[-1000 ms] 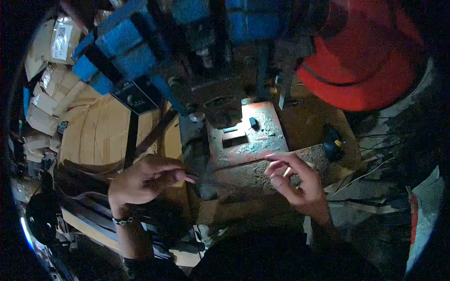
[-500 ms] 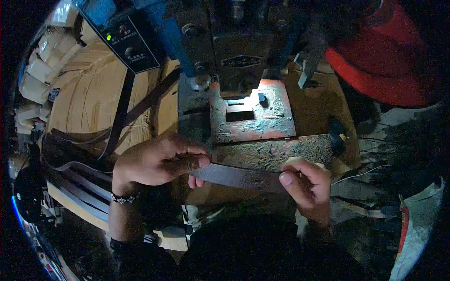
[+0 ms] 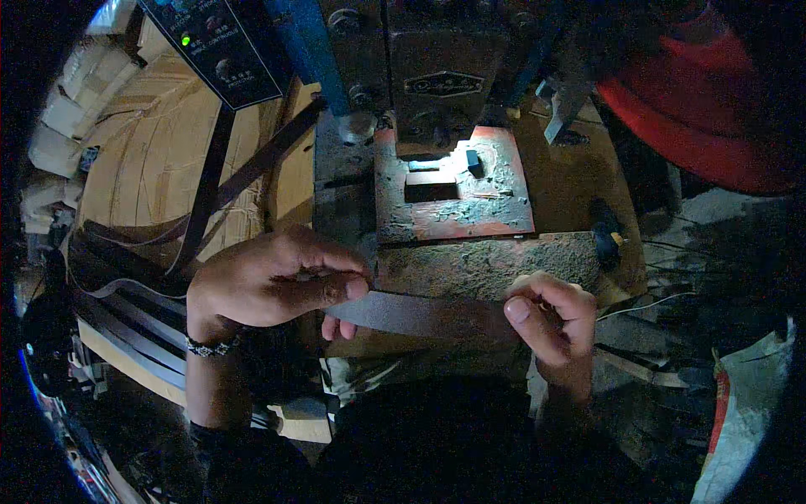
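Note:
Between my two hands I hold a flat, dark brownish-grey strap (image 3: 424,315) level in front of me. My left hand (image 3: 285,281) is closed on its left end, thumb on the near face. My right hand (image 3: 550,323) pinches the right end. Beyond the strap stands a press with a dark steel head (image 3: 445,59); under it a worn, red-edged plate (image 3: 487,210) is brightly lit and carries a small dark block (image 3: 473,164) beside a rectangular slot.
At the left are a board (image 3: 134,176) with several loose straps (image 3: 126,340) and stacked cardboard packages (image 3: 71,113). A control panel (image 3: 214,55) with a green light is at upper left. A red rounded object (image 3: 672,126) is at upper right, a sack (image 3: 747,403) at lower right.
A second ago my hands were apart with fingers loosely curled; they then gripped the strap and now hold it slightly higher in view. The view of the press has shifted upward.

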A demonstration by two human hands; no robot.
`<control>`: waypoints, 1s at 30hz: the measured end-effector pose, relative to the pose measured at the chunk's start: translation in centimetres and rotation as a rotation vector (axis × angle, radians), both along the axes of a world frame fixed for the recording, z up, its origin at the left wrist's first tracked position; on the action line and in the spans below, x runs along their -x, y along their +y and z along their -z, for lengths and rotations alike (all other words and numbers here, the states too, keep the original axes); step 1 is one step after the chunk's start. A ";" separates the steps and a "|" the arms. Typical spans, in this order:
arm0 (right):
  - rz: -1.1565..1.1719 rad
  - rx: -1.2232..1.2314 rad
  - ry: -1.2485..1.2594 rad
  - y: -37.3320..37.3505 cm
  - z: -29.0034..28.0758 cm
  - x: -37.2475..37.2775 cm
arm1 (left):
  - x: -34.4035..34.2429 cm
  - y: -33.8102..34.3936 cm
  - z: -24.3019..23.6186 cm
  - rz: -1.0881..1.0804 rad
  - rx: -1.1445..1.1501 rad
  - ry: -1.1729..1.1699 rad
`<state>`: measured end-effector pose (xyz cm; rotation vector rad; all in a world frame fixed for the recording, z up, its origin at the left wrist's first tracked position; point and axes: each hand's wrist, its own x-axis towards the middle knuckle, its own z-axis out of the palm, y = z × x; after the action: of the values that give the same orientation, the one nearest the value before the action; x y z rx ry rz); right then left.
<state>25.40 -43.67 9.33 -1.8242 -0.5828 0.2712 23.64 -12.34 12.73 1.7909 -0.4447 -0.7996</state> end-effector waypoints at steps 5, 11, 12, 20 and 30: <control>0.101 -0.045 0.376 0.4 -1.7 0.8 | 0.9 0.4 0.4 -0.040 0.093 -0.149; -0.074 -0.194 0.036 -0.9 0.7 -0.3 | 1.3 -1.4 -0.5 -0.144 -0.125 -0.491; -0.072 -0.195 0.036 -1.1 0.6 -0.3 | 1.5 -1.5 -0.6 -0.141 -0.125 -0.490; -0.013 -0.144 0.107 -1.0 -0.4 1.0 | 3.5 -1.7 -1.1 -0.304 -0.099 -0.290; 0.042 -0.119 0.089 -1.0 -0.8 1.3 | 3.1 -1.6 -0.5 -0.213 -0.070 -0.396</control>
<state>24.11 -44.70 10.12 -1.6984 -0.4876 0.2818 20.53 -13.93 13.28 2.0287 -0.4755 -0.3137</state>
